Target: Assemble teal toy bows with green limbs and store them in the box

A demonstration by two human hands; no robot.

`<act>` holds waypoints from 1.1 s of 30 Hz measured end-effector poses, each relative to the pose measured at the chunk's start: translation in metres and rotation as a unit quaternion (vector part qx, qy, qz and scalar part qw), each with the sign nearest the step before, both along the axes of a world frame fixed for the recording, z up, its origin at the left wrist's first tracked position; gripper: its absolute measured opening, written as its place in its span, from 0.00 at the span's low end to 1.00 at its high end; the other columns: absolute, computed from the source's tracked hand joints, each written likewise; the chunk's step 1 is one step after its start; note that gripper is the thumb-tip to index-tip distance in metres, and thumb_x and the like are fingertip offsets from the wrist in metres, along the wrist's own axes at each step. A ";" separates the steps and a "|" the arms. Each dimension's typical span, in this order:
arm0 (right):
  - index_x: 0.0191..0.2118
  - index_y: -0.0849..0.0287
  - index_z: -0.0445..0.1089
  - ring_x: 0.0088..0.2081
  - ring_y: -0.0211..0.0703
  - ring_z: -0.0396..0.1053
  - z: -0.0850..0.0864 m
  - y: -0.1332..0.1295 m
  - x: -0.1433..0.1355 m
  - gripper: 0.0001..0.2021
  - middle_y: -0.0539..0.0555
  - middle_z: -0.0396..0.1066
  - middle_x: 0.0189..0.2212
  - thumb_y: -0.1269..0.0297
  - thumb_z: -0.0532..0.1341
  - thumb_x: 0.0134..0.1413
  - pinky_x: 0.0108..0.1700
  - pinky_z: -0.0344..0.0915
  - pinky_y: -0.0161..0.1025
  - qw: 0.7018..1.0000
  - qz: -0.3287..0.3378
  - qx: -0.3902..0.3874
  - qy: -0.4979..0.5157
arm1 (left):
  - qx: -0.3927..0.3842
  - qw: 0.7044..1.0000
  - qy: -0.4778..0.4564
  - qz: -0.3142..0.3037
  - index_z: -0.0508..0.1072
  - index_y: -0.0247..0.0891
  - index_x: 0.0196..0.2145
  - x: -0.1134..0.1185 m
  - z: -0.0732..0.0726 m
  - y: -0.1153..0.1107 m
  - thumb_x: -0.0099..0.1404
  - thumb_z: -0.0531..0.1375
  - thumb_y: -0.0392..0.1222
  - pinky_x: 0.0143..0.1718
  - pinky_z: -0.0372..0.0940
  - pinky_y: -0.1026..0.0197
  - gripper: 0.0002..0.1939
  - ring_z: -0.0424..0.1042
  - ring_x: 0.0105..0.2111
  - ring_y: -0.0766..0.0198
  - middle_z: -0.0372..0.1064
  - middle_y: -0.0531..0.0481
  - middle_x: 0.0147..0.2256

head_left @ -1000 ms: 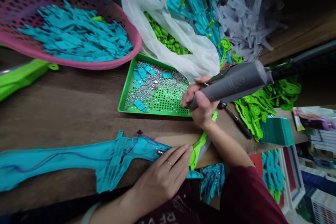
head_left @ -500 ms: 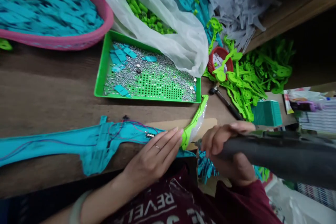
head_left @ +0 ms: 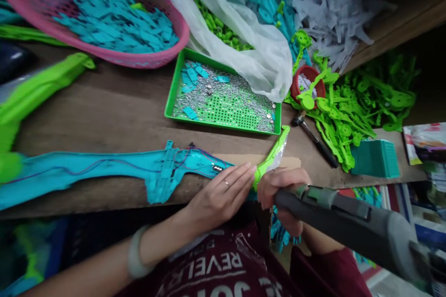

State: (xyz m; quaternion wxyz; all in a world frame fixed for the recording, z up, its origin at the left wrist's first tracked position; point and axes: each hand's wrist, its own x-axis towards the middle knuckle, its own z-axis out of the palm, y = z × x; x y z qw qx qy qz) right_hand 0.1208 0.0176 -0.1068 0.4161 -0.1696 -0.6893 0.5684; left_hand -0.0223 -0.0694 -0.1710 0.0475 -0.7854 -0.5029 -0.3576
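My left hand (head_left: 223,197) lies flat, fingers stretched out together, on the right end of a long blue plastic shell (head_left: 114,167) with thin wires and small round metal pieces in it. Its fingertips touch a curved green part (head_left: 268,162) with a clear piece along one side. My right hand (head_left: 282,195) is wrapped round the front end of a dark grey power tool (head_left: 341,216). The tool's tip is hidden by the fingers, close to the green part's lower end.
Behind stands a green tray (head_left: 223,126) of screws, beside a pink basket (head_left: 128,59) of blue pieces and a white bag (head_left: 258,55). A hammer (head_left: 318,141) lies right, near green parts (head_left: 341,120) and a red cup (head_left: 318,88). A green part (head_left: 38,93) is at left.
The view has shifted left, so the table things appear farther right. My right hand and the power tool have come closer to the green part, and the tool now slants down to the right.
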 end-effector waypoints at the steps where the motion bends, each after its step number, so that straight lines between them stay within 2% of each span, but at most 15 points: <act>1: 0.49 0.52 0.68 0.17 0.37 0.62 -0.001 0.002 0.002 0.15 0.43 0.63 0.18 0.56 0.64 0.58 0.22 0.64 0.36 0.999 0.037 0.012 0.007 | -0.003 1.000 0.002 0.000 0.70 0.23 0.56 0.000 0.000 -0.001 0.73 0.51 0.28 0.56 0.71 0.49 0.17 0.72 0.58 0.50 0.74 0.33 0.54; 5: 0.48 0.50 0.69 0.18 0.38 0.65 -0.001 0.013 0.007 0.14 0.44 0.65 0.18 0.57 0.65 0.57 0.24 0.66 0.37 0.989 0.145 0.019 -0.011 | -0.011 1.000 0.015 0.009 0.70 0.26 0.56 0.005 -0.004 -0.002 0.73 0.50 0.29 0.58 0.70 0.50 0.18 0.71 0.58 0.52 0.74 0.37 0.55; 9: 0.51 0.50 0.68 0.15 0.36 0.62 0.004 0.030 0.000 0.16 0.42 0.63 0.17 0.53 0.63 0.60 0.20 0.64 0.34 0.983 0.181 -0.038 -0.010 | -0.008 1.000 0.005 0.016 0.72 0.27 0.54 0.007 0.001 0.000 0.73 0.53 0.31 0.57 0.70 0.50 0.15 0.72 0.57 0.52 0.75 0.37 0.53; 11: 0.51 0.51 0.67 0.14 0.35 0.60 0.010 0.044 -0.004 0.15 0.41 0.62 0.17 0.53 0.62 0.60 0.18 0.63 0.32 0.987 0.152 -0.040 0.038 | -0.020 0.999 -0.024 0.009 0.72 0.29 0.52 -0.005 0.013 -0.003 0.74 0.55 0.36 0.55 0.71 0.50 0.13 0.74 0.55 0.52 0.75 0.37 0.53; 14: 0.47 0.52 0.67 0.16 0.37 0.61 0.023 0.058 -0.002 0.16 0.42 0.61 0.18 0.50 0.62 0.57 0.20 0.65 0.36 1.000 -0.007 0.021 0.011 | -0.046 0.995 -0.071 0.061 0.73 0.32 0.49 -0.045 0.039 -0.018 0.75 0.54 0.39 0.51 0.72 0.50 0.11 0.75 0.50 0.53 0.76 0.39 0.49; 16: 0.47 0.53 0.68 0.22 0.40 0.67 0.035 0.054 0.005 0.18 0.46 0.65 0.24 0.50 0.63 0.56 0.27 0.70 0.40 0.973 -0.180 0.133 -0.049 | -0.073 0.986 -0.065 0.133 0.73 0.33 0.46 -0.077 0.051 -0.033 0.75 0.54 0.38 0.47 0.72 0.48 0.10 0.76 0.45 0.52 0.77 0.40 0.44; 18: 0.48 0.52 0.70 0.32 0.43 0.71 0.048 0.039 0.011 0.16 0.50 0.67 0.33 0.55 0.66 0.56 0.37 0.71 0.43 0.870 -0.389 0.302 -0.026 | -0.089 0.978 -0.050 0.181 0.73 0.33 0.45 -0.102 0.053 -0.046 0.75 0.54 0.39 0.44 0.72 0.46 0.10 0.75 0.42 0.49 0.76 0.40 0.42; 19: 0.48 0.51 0.71 0.35 0.44 0.71 0.053 0.030 0.010 0.14 0.51 0.68 0.35 0.60 0.66 0.57 0.41 0.70 0.44 0.807 -0.450 0.382 -0.004 | -0.092 0.976 -0.048 0.192 0.73 0.33 0.45 -0.109 0.050 -0.051 0.74 0.54 0.40 0.45 0.72 0.45 0.10 0.75 0.43 0.48 0.76 0.38 0.43; 20: 0.48 0.51 0.72 0.37 0.44 0.70 0.056 0.021 0.006 0.12 0.51 0.68 0.37 0.64 0.65 0.58 0.42 0.69 0.43 0.769 -0.457 0.447 -0.008 | -0.089 0.976 -0.049 0.194 0.73 0.32 0.46 -0.111 0.044 -0.054 0.74 0.54 0.40 0.46 0.71 0.44 0.11 0.75 0.45 0.47 0.75 0.37 0.44; 22: 0.48 0.52 0.73 0.38 0.43 0.70 0.054 0.012 -0.014 0.11 0.52 0.70 0.37 0.70 0.61 0.62 0.42 0.67 0.41 0.783 -0.311 0.524 -0.124 | -0.087 0.979 -0.055 0.178 0.72 0.31 0.49 -0.107 0.030 -0.055 0.74 0.55 0.41 0.51 0.70 0.42 0.13 0.74 0.51 0.45 0.75 0.36 0.48; 24: 0.48 0.56 0.71 0.36 0.41 0.71 0.042 0.016 -0.047 0.10 0.53 0.72 0.37 0.73 0.56 0.66 0.37 0.66 0.37 0.794 -0.051 0.522 -0.307 | -0.084 0.983 -0.056 0.153 0.72 0.32 0.51 -0.096 0.017 -0.053 0.74 0.54 0.40 0.55 0.68 0.40 0.13 0.72 0.55 0.45 0.75 0.36 0.51; 26: 0.47 0.57 0.72 0.34 0.40 0.69 0.025 0.032 -0.080 0.09 0.54 0.73 0.37 0.69 0.55 0.68 0.31 0.62 0.36 0.737 0.124 0.527 -0.406 | -0.066 0.986 -0.058 0.144 0.73 0.33 0.51 -0.085 0.008 -0.051 0.74 0.54 0.39 0.56 0.68 0.42 0.12 0.73 0.54 0.48 0.76 0.37 0.51; 28: 0.50 0.57 0.72 0.35 0.40 0.69 0.010 0.049 -0.105 0.11 0.55 0.72 0.40 0.69 0.54 0.69 0.29 0.59 0.35 0.681 0.215 0.538 -0.447 | -0.034 0.986 -0.064 0.149 0.73 0.33 0.50 -0.079 0.003 -0.052 0.74 0.54 0.36 0.56 0.69 0.44 0.11 0.74 0.53 0.50 0.76 0.37 0.51; 30: 0.53 0.56 0.71 0.37 0.41 0.69 0.001 0.061 -0.115 0.13 0.56 0.72 0.43 0.70 0.54 0.69 0.30 0.59 0.34 0.659 0.262 0.546 -0.446 | -0.008 0.983 -0.068 0.173 0.73 0.32 0.50 -0.076 0.002 -0.054 0.73 0.56 0.35 0.55 0.69 0.45 0.11 0.74 0.55 0.48 0.75 0.35 0.52; 33: 0.55 0.57 0.70 0.39 0.41 0.69 -0.005 0.064 -0.111 0.14 0.57 0.71 0.43 0.69 0.53 0.70 0.35 0.65 0.35 0.705 0.285 0.514 -0.397 | 0.010 0.975 -0.073 0.208 0.72 0.32 0.50 -0.075 0.001 -0.056 0.72 0.58 0.36 0.54 0.70 0.43 0.11 0.73 0.55 0.45 0.75 0.35 0.52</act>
